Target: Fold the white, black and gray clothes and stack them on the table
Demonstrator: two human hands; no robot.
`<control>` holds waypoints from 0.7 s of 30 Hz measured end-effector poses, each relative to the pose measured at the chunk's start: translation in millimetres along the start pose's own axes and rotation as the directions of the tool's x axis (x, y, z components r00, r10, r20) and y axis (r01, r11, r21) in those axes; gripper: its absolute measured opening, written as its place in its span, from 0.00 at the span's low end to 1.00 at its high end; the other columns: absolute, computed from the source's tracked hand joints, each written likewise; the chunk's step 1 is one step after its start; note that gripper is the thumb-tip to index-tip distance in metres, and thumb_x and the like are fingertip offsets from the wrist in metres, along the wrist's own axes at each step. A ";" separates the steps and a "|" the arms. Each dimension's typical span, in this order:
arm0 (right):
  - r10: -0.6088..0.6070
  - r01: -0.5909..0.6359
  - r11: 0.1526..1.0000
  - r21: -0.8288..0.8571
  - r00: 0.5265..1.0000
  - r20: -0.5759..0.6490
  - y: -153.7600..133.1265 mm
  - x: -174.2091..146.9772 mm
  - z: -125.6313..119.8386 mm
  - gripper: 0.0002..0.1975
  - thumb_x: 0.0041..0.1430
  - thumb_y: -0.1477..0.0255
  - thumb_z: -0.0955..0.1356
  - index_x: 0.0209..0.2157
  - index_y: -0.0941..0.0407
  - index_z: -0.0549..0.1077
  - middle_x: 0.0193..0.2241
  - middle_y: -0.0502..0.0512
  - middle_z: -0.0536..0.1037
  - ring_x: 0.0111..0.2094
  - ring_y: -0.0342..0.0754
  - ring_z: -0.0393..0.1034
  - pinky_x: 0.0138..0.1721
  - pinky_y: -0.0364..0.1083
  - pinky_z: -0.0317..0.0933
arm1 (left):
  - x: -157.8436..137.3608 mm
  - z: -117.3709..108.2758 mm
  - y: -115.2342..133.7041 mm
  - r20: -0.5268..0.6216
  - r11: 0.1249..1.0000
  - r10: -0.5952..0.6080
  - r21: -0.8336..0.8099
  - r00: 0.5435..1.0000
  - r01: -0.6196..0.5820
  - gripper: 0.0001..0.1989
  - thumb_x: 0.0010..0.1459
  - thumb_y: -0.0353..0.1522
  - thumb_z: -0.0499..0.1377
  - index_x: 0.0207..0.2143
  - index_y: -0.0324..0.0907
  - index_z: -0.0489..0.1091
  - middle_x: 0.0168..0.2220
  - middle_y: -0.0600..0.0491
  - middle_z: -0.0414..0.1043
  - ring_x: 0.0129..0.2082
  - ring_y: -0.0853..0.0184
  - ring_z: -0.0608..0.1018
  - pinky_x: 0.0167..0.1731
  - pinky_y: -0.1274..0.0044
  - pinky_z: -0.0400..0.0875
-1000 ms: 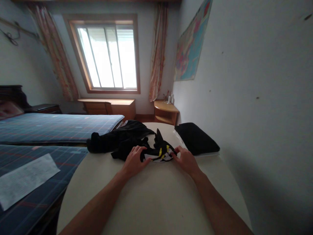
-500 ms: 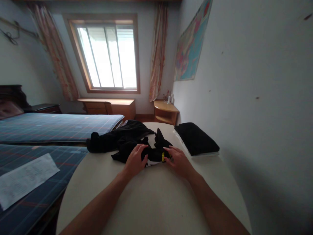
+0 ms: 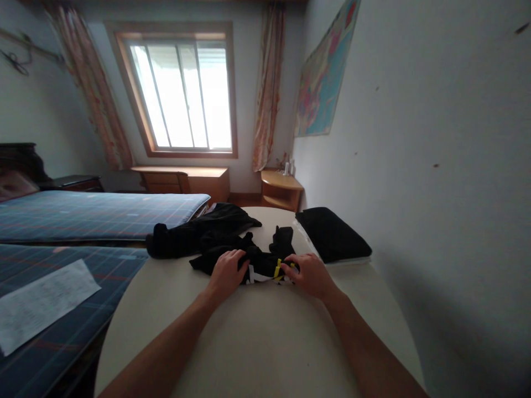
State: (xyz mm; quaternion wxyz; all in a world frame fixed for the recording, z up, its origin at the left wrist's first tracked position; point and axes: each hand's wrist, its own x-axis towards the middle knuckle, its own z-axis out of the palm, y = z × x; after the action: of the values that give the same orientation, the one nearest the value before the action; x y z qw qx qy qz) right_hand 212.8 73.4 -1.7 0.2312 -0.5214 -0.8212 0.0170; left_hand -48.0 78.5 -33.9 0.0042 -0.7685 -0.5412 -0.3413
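Observation:
Both hands are on a black cloth garment [image 3: 263, 260] with white and yellow markings, which lies bunched on the round pale table [image 3: 265, 342]. My left hand [image 3: 226, 272] has its fingers curled over the garment's left part, thumb on the near side. Near the yellow marking, my right hand [image 3: 309, 273] pinches the cloth at its right end. A loose dark flap of it stands up behind. More black fabric [image 3: 215, 220] lies crumpled at the back left, touching or joined to the garment; which one I cannot tell.
A folded black item [image 3: 334, 235] on white or clear wrapping lies at the table's right, near the wall. Left of the table is a bed [image 3: 83, 215] with blue plaid covers and a printed sheet [image 3: 47, 304]. A corner shelf [image 3: 282, 182] stands behind.
My right hand has moved slightly right and closed on the cloth. The near edge is spread wider, showing more white and yellow, and the upright flap has shifted right. My left hand has moved slightly.

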 end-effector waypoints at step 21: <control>-0.329 0.343 0.934 0.097 0.934 -0.136 -20.2 -1.3 8.5 0.26 0.61 0.67 0.71 0.59 0.50 0.66 0.51 0.57 0.75 0.53 0.54 0.68 0.54 0.54 0.61 | -5.6 -4.4 26.1 0.059 0.959 0.190 -0.223 0.980 -0.173 0.08 0.64 0.34 0.58 0.44 0.46 0.73 0.41 0.53 0.74 0.39 0.66 0.78 0.40 0.78 0.70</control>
State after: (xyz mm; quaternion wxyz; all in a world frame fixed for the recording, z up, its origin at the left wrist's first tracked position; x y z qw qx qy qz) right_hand 192.8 64.9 -4.3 0.3092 -0.3584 -0.8809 -0.0046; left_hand -29.5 61.4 -24.0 -0.0699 -0.8238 -0.4278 -0.3653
